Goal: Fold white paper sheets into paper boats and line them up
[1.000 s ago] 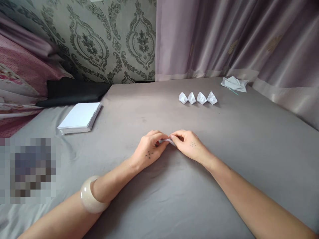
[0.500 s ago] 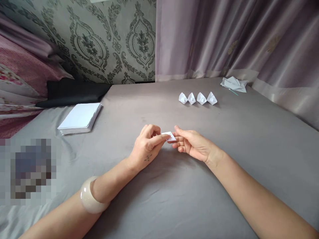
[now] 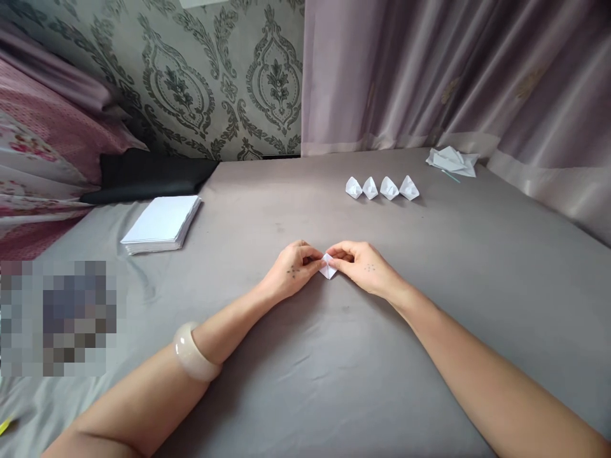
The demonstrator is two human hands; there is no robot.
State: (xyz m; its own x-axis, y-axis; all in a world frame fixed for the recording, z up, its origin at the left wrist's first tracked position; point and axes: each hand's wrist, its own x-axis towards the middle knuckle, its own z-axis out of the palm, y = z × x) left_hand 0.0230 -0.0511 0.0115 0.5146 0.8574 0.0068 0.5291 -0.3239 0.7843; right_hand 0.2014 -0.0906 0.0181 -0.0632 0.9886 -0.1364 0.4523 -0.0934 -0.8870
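- Centrally, a small white folded paper (image 3: 328, 270) sits between a person's two bare hands, shaped like a diamond, one point toward the wearer and a crease running down its middle.
- The left hand (image 3: 293, 270) pinches its left corner between thumb and curled fingers; the right hand (image 3: 365, 267) pinches the right side likewise, its thumb lying over the face of the paper.
- Whether the paper touches the grey cloth (image 3: 296, 394) beneath or is held just above it, I cannot tell.
- Judging by the folds, this piece is partly worked: flat and creased, not opened out like the four folded paper shapes (image 3: 389, 189) standing in a row beyond the hands, slightly to the right, which look complete.
- Well apart, at far left, a thick stack of white sheets (image 3: 162, 219) lies flat, apparently unfolded.
- At the far right, near the curtain (image 3: 382, 76), lie loose white papers (image 3: 452, 161) with a thin pale stick (image 3: 451, 176) just beside them.
- A pale bangle (image 3: 195, 353) circles the left forearm.
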